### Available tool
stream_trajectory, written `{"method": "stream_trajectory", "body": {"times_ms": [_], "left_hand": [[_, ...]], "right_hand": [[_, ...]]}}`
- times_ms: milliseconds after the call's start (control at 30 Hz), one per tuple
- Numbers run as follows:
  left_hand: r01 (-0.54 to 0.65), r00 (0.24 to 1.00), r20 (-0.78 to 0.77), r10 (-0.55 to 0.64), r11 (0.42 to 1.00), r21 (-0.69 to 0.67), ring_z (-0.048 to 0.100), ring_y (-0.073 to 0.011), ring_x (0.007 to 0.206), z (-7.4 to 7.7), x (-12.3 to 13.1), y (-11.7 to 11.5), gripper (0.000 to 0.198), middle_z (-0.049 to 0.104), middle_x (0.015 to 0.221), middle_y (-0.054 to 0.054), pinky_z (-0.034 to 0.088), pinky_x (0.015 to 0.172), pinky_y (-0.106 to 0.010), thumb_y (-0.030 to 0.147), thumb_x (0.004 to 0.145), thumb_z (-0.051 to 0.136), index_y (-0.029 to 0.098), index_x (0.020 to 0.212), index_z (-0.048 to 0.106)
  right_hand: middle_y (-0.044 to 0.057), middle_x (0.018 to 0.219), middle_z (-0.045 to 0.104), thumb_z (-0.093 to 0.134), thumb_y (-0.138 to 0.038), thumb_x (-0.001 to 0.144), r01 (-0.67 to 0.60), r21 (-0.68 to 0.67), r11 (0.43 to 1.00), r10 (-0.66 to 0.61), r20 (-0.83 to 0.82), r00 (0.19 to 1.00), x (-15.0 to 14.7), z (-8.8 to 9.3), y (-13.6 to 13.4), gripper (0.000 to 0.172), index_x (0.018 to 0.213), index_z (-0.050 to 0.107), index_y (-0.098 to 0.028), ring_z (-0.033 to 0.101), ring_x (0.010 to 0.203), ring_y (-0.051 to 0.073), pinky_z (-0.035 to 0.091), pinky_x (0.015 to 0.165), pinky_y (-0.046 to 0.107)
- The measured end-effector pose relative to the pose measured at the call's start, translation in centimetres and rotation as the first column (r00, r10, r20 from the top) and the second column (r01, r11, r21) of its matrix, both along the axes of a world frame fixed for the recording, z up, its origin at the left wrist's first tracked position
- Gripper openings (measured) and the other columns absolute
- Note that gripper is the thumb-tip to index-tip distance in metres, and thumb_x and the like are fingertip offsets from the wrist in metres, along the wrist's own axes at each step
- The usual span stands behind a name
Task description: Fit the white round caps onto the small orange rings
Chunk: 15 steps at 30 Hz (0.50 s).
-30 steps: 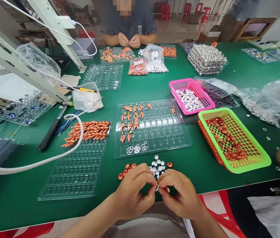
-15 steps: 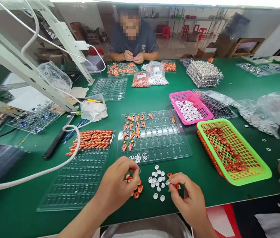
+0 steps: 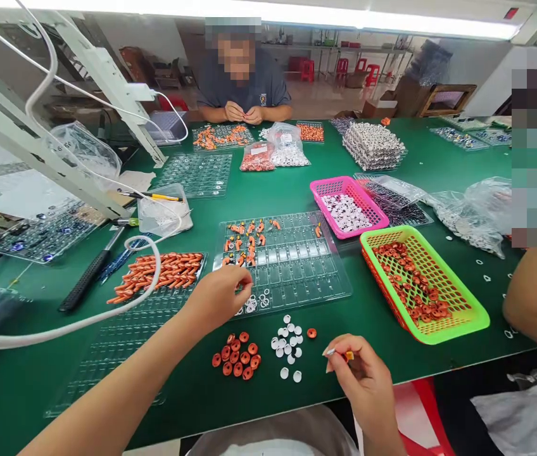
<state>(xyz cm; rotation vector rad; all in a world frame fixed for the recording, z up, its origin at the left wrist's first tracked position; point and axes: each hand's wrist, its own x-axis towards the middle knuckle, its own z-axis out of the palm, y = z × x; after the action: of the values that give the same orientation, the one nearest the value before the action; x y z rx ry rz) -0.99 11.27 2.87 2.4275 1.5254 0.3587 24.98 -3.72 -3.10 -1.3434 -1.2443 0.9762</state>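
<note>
Fingers of right hand pinch small pale piece, lower right; left hand shifted up to white rings in clear tray, grip untellable; two-handed work apparently paused.

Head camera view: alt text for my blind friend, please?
A person's right-hand grip holds a small whitish piece while the left-hand grip is over a clear tray beside white rings. Orange discs and white discs lie nearer on a green table.

Green tabletop under you. Near you, orange-red discs and white caps; farther off, your pink basket and lime-green basket, both patterned with holes.
</note>
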Motion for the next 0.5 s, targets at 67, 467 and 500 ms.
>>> {"method": "stream_trajectory", "body": {"times_ms": [67, 467, 500], "left_hand": [[0.007, 0.998, 0.058, -0.007, 1.000, 0.000, 0.064, -0.0207, 0.074, 0.1, 0.2, -1.0, 0.016, 0.069, 0.081, -0.006, 0.049, 0.065, -0.031, 0.017, 0.085, 0.048, 0.018, 0.082, 0.064], [0.345, 0.922, -0.131, -0.365, 0.926, -0.154, 0.061, -0.0235, 0.084, -1.1, 5.9, -3.7, 0.028, 0.066, 0.090, -0.010, 0.053, 0.071, -0.033, 0.003, 0.088, 0.046, 0.017, 0.097, 0.068], [0.368, 0.903, -0.172, -0.394, 0.915, -0.167, 0.061, -0.0235, 0.083, -1.2, 6.1, -3.5, 0.026, 0.066, 0.090, -0.010, 0.052, 0.070, -0.033, 0.003, 0.086, 0.047, 0.017, 0.093, 0.068]], "right_hand": [[0.002, 0.084, 0.065, 0.058, -0.028, 0.092, 0.062, -0.056, 0.996, -0.066, -0.057, 0.996, 0.0, -0.2, 0.0, 0.009, 0.086, 0.058, -0.021, 0.062, 0.062, 0.012, 0.051, 0.058, 0.024], [0.002, 0.084, 0.065, 0.060, -0.029, 0.091, 0.035, -0.058, 0.998, -0.041, -0.112, 0.993, 0.1, -0.9, 0.5, 0.010, 0.086, 0.060, -0.021, 0.062, 0.062, 0.012, 0.051, 0.058, 0.022], [0.002, 0.083, 0.065, 0.060, -0.029, 0.091, 0.033, -0.052, 0.998, -0.039, -0.113, 0.993, 0.0, -0.8, 0.4, 0.010, 0.086, 0.060, -0.020, 0.062, 0.062, 0.012, 0.051, 0.057, 0.022]]}}
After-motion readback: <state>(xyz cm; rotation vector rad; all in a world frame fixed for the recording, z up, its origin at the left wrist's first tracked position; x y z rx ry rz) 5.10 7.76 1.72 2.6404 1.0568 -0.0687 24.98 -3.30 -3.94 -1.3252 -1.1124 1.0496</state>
